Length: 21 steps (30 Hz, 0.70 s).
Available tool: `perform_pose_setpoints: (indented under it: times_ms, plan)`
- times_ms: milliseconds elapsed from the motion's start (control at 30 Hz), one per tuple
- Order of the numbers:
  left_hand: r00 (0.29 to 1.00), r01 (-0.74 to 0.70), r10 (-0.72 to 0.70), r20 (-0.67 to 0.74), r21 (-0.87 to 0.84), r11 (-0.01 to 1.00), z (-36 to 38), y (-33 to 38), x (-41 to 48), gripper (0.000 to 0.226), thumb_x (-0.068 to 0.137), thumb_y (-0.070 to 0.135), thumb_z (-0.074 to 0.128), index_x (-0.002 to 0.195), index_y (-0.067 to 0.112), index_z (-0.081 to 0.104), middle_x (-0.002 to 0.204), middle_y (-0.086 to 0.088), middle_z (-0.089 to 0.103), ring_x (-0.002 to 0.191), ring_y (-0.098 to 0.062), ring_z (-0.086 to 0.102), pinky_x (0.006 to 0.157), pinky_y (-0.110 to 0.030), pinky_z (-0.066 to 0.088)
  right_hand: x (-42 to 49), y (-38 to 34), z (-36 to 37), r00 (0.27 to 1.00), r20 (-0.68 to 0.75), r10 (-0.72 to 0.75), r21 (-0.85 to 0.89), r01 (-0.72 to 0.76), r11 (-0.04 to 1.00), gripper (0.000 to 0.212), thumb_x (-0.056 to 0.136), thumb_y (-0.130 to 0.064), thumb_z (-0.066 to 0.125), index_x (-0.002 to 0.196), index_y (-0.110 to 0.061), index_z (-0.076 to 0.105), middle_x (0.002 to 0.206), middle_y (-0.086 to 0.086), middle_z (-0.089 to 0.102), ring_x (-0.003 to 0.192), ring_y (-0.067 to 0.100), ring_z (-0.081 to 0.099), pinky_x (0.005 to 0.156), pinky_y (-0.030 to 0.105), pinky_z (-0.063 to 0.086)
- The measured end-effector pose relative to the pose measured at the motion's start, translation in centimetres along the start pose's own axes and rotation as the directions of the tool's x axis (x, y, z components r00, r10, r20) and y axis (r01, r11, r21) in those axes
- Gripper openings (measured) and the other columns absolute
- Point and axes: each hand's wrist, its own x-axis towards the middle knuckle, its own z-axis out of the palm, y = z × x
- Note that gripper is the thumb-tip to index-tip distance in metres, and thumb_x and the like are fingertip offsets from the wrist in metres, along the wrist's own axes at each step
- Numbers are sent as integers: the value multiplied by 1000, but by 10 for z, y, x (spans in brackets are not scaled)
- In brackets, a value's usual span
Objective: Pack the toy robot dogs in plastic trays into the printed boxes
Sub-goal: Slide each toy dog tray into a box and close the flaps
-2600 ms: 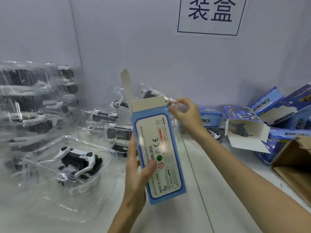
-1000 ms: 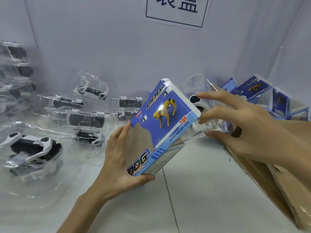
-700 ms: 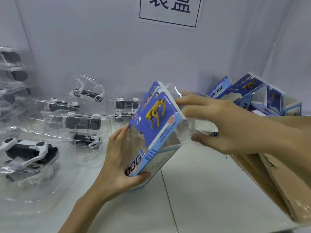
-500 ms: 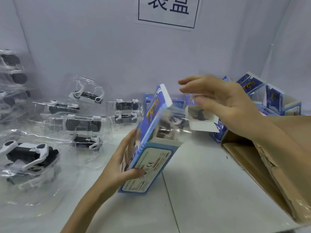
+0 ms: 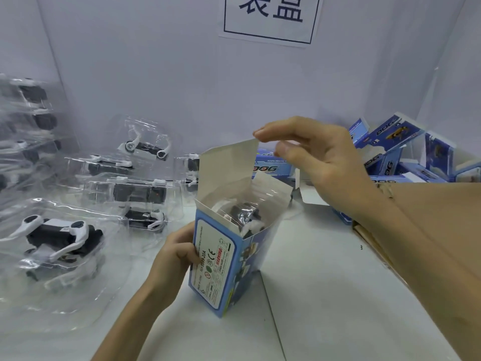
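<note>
A blue printed box [image 5: 221, 269] stands upright on the white table, its top end open. Inside it a clear plastic tray with a black and white toy robot dog [image 5: 247, 214] shows through the opening. My left hand [image 5: 177, 256] grips the box's left side near the middle. My right hand [image 5: 312, 155] hovers above the opening and pinches the top edge of the raised lid flap [image 5: 229, 168] between fingertips and thumb.
Several clear trays with robot dogs [image 5: 62, 235] lie and stack on the left, more [image 5: 130, 191] behind the box. Printed boxes [image 5: 398, 147] pile at the back right. A brown cardboard carton [image 5: 377, 246] sits at the right edge. A paper sign [image 5: 270, 16] hangs on the wall.
The tray went fully into the box. The box was turned from tilted to upright, warning label toward me. My right hand left the tray and took the lid flap.
</note>
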Motion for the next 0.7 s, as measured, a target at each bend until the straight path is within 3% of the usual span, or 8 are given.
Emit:
perform_pose_setpoints:
  times_ms: [100, 200, 367, 467, 533, 600, 700]
  plan:
    - [999, 20, -20, -25, -26, 999, -1, 1, 0, 48, 44, 6, 43, 73, 21, 78, 72, -6, 68, 68, -13, 67, 55, -21, 54, 3, -8, 13, 993, 112, -43, -47, 49, 998, 22, 94, -5, 58, 101, -18, 74, 104, -5, 74, 107, 18, 67, 90, 38, 55]
    - [999, 23, -23, -34, -7, 1000, -2, 3, 0, 47, 44, 7, 42, 69, 24, 77, 70, -3, 69, 67, -11, 67, 55, -20, 53, 8, -9, 22, 969, 246, -31, -130, 65, 989, 20, 92, -1, 63, 98, -14, 77, 103, -4, 73, 103, 15, 67, 85, 28, 54]
    - [991, 45, -48, -125, -28, 999, -4, -4, 2, 45, 44, 8, 42, 80, 12, 69, 70, -5, 68, 65, -12, 65, 56, -22, 52, 13, -2, 32, 910, 408, 71, -217, 21, 976, 20, 90, -8, 68, 103, -21, 76, 108, -10, 70, 109, 10, 62, 96, 32, 47]
    - [992, 36, -38, -122, -19, 999, -5, -7, 2, 53, 46, 10, 41, 91, 11, 70, 72, -4, 69, 66, -10, 66, 57, -21, 52, 17, 3, 32, 902, 423, 93, -223, 4, 975, 20, 90, -14, 70, 107, -23, 75, 111, -15, 68, 112, 5, 60, 100, 22, 42]
    - [993, 21, -27, -114, -55, 998, -4, -5, 1, 50, 47, 10, 40, 81, 18, 76, 71, -3, 69, 65, -9, 65, 54, -18, 51, 21, 5, 30, 883, 455, 114, -230, -7, 973, 24, 88, -21, 69, 111, -26, 74, 116, -19, 67, 117, 0, 57, 100, 15, 38]
    - [993, 15, -24, -119, -79, 997, -4, -6, 1, 47, 48, 10, 38, 70, 23, 77, 69, 0, 68, 63, -7, 63, 54, -18, 49, 22, 9, 32, 834, 526, 168, -253, -36, 967, 31, 89, -27, 65, 118, -32, 72, 122, -25, 65, 122, -4, 54, 102, 13, 37]
    - [987, 16, -27, -156, -73, 997, -6, -10, 4, 50, 50, 11, 38, 84, 18, 74, 75, -2, 68, 69, -11, 61, 64, -27, 46, 13, 21, 42, 709, 631, 314, -288, -162, 944, 40, 98, -20, 56, 132, -40, 61, 145, -25, 51, 136, -7, 40, 115, 24, 34]
